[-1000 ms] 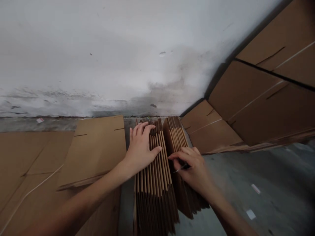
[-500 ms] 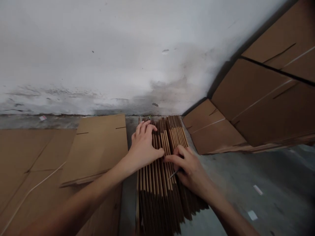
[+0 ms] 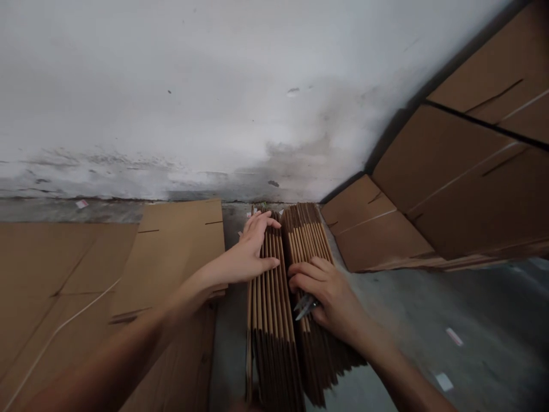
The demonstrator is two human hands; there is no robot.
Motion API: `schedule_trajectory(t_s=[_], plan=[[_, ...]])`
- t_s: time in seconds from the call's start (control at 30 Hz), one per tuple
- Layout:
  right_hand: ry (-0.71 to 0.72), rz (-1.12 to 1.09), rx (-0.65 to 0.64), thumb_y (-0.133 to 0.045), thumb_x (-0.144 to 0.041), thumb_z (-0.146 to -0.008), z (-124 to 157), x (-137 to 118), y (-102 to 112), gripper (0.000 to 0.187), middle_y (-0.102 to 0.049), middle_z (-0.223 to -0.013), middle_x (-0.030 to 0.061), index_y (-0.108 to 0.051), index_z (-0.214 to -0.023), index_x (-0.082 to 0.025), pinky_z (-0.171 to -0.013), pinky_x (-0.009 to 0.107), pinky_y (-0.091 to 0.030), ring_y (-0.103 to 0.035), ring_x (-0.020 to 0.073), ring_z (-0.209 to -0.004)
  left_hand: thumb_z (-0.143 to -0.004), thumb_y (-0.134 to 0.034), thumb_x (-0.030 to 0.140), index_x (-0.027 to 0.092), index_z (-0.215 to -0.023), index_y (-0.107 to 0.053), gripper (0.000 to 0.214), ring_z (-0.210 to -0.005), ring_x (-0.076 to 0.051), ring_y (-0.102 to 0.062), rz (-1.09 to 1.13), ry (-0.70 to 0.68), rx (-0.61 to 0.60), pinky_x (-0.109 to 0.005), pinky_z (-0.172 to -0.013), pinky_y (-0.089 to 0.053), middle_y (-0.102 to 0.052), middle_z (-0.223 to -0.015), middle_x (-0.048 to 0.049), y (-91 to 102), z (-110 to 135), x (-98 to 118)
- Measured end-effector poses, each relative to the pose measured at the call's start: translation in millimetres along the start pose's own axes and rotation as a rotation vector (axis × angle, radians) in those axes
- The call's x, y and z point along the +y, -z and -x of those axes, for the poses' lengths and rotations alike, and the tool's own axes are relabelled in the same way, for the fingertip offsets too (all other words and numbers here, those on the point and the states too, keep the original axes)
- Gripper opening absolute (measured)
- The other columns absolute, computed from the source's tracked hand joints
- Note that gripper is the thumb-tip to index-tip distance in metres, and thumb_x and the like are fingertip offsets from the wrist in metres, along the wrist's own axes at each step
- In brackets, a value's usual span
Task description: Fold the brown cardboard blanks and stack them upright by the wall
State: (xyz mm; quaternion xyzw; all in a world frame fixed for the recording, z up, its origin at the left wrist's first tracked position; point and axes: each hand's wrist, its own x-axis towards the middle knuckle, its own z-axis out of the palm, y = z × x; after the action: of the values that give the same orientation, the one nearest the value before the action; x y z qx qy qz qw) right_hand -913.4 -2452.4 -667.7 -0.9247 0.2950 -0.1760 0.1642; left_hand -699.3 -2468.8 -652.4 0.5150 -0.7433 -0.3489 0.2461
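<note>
A row of flattened cardboard boxes (image 3: 268, 309) stands on edge, split by a dark gap into a left and a right group. My left hand (image 3: 253, 246) lies over the left group, its fingers and thumb hooked at that group's right side by the gap. My right hand (image 3: 328, 292) rests on the right group, with fingertips reaching into the gap. Curled in the same hand are small metal scissors (image 3: 305, 306), blades pointing down and left; their handles are hidden in the palm.
More flat cardboard (image 3: 180, 246) lies in a stack at the left, beside a loose white strap (image 3: 72, 317). Strapped cardboard bundles (image 3: 463, 166) lean at the right. Behind stands a stained white wall (image 3: 214, 103). Paper scraps (image 3: 444, 381) dot the grey floor (image 3: 412, 320).
The gap between the two groups has widened, and the left group looks narrower. My right hand has shifted its fingers into the gap, and the scissor blades show more plainly.
</note>
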Motion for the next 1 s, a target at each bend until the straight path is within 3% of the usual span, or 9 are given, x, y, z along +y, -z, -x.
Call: schedule_trajectory(t_s=[0.27,0.4,0.5,0.83,0.93,1.0], plan=[[-0.021,-0.052,0.009,-0.039,0.007,-0.060,-1.0,-2.7,-1.4,0.039,-0.061,-0.100,0.0039,-0.055,-0.085,-0.018,-0.073,0.033,-0.040,-0.046,0.0193,-0.086,-0.072,-0.053,0.009,0.026,-0.118,-0.033,0.054,-0.143,-0.025,0.014,0.032,-0.024,-0.121,-0.059,-0.114,-0.004,-0.008,-0.157,-0.0111,10.4,1.0,-0.6],[-0.011,-0.019,-0.052,-0.035,0.008,-0.055,-2.5,-5.6,1.0,0.075,-0.058,-0.107,0.0050,-0.053,-0.121,-0.023,-0.077,0.036,-0.043,-0.046,0.0208,-0.092,-0.067,-0.051,0.004,0.025,-0.115,-0.034,0.055,-0.144,-0.026,0.012,0.024,-0.011,-0.115,-0.059,-0.114,-0.005,-0.012,-0.156,-0.0121,10.5,0.3,1.3],[0.023,0.034,-0.096,-0.034,0.008,-0.052,-2.1,-4.2,1.0,0.089,-0.055,-0.109,0.0048,-0.046,-0.132,-0.030,-0.077,0.037,-0.043,-0.046,0.0215,-0.093,-0.066,-0.052,0.006,0.025,-0.116,-0.034,0.056,-0.144,-0.025,0.012,0.034,-0.009,-0.100,-0.056,-0.115,-0.005,-0.012,-0.155,-0.0123,9.8,0.4,0.9],[0.003,0.119,-0.027,-0.037,0.010,-0.061,-1.0,-6.1,4.0,0.070,-0.055,-0.106,0.0071,-0.057,-0.118,-0.025,-0.078,0.037,-0.047,-0.048,0.0213,-0.095,-0.071,-0.058,0.012,0.027,-0.119,-0.034,0.055,-0.143,-0.025,0.013,0.076,-0.047,-0.085,-0.060,-0.113,-0.008,-0.009,-0.157,-0.0119,11.5,4.4,-4.1],[0.005,0.148,0.005,-0.041,0.008,-0.063,-4.1,-7.2,3.9,0.056,-0.053,-0.114,0.0084,-0.062,-0.105,-0.024,-0.077,0.037,-0.047,-0.047,0.0221,-0.095,-0.075,-0.060,0.019,0.026,-0.129,-0.028,0.063,-0.141,-0.026,0.020,0.105,-0.022,-0.075,-0.061,-0.113,-0.003,0.004,-0.158,-0.0125,10.6,5.1,-4.9],[0.026,0.135,-0.041,-0.041,0.008,-0.060,-6.8,-6.9,3.6,0.053,-0.054,-0.120,0.0061,-0.062,-0.098,-0.022,-0.078,0.037,-0.046,-0.046,0.0219,-0.094,-0.075,-0.062,0.025,0.025,-0.137,-0.020,0.074,-0.138,-0.026,0.025,0.137,0.006,-0.065,-0.059,-0.113,-0.002,0.015,-0.157,-0.0121,9.4,5.0,-6.6]])
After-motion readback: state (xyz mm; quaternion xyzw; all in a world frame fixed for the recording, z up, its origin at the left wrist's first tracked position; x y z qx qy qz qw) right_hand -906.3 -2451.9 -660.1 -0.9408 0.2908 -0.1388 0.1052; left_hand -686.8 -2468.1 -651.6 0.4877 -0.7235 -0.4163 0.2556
